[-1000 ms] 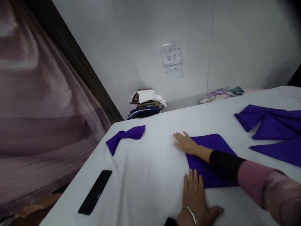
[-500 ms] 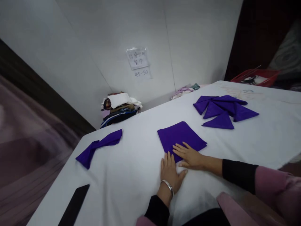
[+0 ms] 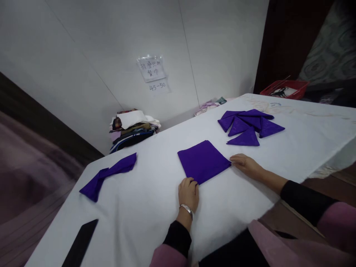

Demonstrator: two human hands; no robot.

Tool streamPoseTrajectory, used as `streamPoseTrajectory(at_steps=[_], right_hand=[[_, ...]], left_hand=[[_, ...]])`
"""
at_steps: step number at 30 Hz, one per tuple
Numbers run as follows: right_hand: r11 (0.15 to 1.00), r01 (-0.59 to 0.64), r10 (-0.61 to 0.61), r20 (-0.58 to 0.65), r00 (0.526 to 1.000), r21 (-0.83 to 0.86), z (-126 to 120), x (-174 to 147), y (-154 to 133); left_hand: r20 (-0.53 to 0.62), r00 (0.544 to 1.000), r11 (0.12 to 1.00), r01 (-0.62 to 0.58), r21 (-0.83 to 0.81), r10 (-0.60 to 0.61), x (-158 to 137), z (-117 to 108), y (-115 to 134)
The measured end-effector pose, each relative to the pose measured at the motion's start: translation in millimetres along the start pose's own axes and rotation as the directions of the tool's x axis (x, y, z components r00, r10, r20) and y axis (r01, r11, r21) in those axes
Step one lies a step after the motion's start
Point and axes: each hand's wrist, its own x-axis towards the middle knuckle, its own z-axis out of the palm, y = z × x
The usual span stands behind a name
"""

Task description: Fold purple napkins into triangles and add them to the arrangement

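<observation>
A purple cloth napkin (image 3: 204, 161) lies folded into a flat square on the white-covered table. At its near corner, my left hand (image 3: 189, 194) has its fingers curled together over the edge; a silver bracelet circles that wrist. My right hand (image 3: 246, 165) reaches the square's right corner, thumb and fingers closed on the tip. Beyond it lies a cluster of purple napkins folded into triangles (image 3: 244, 137). Another purple napkin, twisted in the middle like a bow (image 3: 107, 174), rests toward the left edge.
A flat black strip (image 3: 80, 243) lies at the table's left front. Behind the table are a stack of folded clothes (image 3: 133, 128) and some pinkish cloth (image 3: 207, 107). A paper sign (image 3: 152, 74) hangs on the wall. A red basket (image 3: 297, 91) stands at the far right.
Both palms were lying flat on the napkin's near edge. My right hand has slid to the right corner, and my left fingers have curled at the near corner. The view has shifted slightly.
</observation>
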Motion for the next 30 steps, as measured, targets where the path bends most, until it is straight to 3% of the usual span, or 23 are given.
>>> streamPoseTrajectory(at_steps=[11,23,27,30], right_hand=[[0.981,0.181,-0.176,0.067,0.982,-0.076,5,12,-12],[0.953,0.220,-0.196,0.131,0.972,-0.210,4,1,-9],[0.944,0.176,-0.158,0.085,0.984,-0.279,15,-4,-34],[0.947,0.244,-0.212,0.165,0.963,-0.208,33,-5,-76]], left_hand=[[0.032,0.999,0.999,-0.005,0.037,0.004,-3,-3,-7],[0.047,0.999,0.996,-0.026,0.091,0.022,-12,-5,-14],[-0.034,0.996,0.994,-0.082,0.077,0.084,-11,-4,-10],[-0.013,0.991,0.989,-0.129,0.067,0.130,-6,-1,-5]])
